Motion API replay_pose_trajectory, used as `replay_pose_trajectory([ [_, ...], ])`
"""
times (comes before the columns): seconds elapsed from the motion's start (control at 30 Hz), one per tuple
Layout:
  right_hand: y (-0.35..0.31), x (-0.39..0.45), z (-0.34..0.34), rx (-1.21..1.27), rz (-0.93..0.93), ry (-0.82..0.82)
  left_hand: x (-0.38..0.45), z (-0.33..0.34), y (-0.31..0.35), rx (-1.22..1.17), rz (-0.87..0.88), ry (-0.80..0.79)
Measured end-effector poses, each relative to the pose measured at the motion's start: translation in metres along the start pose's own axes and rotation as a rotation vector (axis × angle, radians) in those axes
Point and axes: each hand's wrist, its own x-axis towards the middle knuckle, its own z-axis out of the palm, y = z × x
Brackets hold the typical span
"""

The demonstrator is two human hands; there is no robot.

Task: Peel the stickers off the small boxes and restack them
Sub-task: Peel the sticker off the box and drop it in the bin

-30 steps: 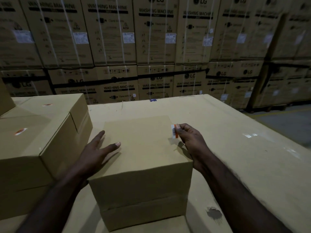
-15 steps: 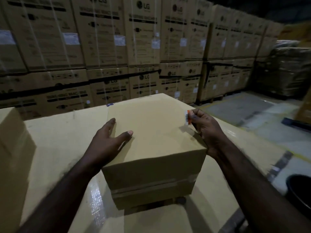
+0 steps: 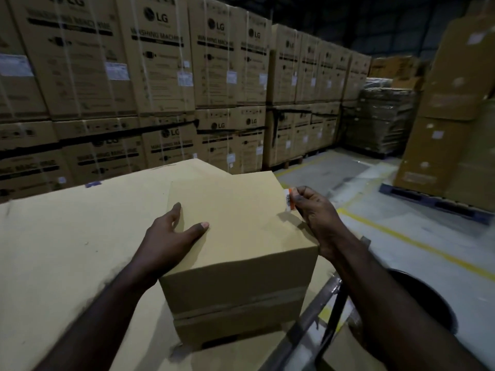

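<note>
1. Pinched between the thumb and fingertips of the right hand (image 3: 318, 218) is a small white and orange sticker (image 3: 289, 200), held upright at the right edge of the small box (image 3: 241, 236); whether its lower end is free of the cardboard cannot be told
2. Left hand (image 3: 171, 234) lies flat on the left part of the box top, fingers straight and spread, thumb pointing right, holding nothing
3. Small box is plain brown cardboard with a tape band round its front face; it stands on the large cardboard surface (image 3: 67, 236), at that surface's right edge, near the front right corner, and its right side reaches that edge
4. Right wrist and forearm run down beside the right face of the box
5. Below the right edge of the surface a dark metal bar (image 3: 316, 311) shows, and beside it a round black container (image 3: 428, 303) on the floor
6. Beyond the far edge of the surface stand stacked washing machine cartons (image 3: 160, 76) with white labels, two tiers high
7. More cartons on a blue pallet (image 3: 434, 202) stand at the far right, across a grey floor with a yellow line (image 3: 401, 236)
</note>
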Motion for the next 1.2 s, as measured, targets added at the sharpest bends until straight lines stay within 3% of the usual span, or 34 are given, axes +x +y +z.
replay_pose_trajectory([
  [0.27,-0.002,0.060,-0.076,-0.082,0.035,-0.010,0.028,0.082,0.030,-0.011,-0.051,0.055],
  [0.53,-0.007,0.121,-0.103,-0.104,0.034,-0.012,0.076,0.123,0.042,-0.011,-0.067,0.097],
  [0.7,0.016,0.150,-0.096,-0.123,0.017,0.000,0.103,0.119,0.031,0.031,-0.102,0.084],
  [0.97,0.043,0.185,-0.047,-0.098,0.110,-0.159,0.120,0.086,0.006,0.138,-0.177,0.094],
  [1.2,0.048,0.203,-0.052,-0.158,0.116,-0.211,0.131,0.088,0.003,0.312,-0.188,0.041],
])
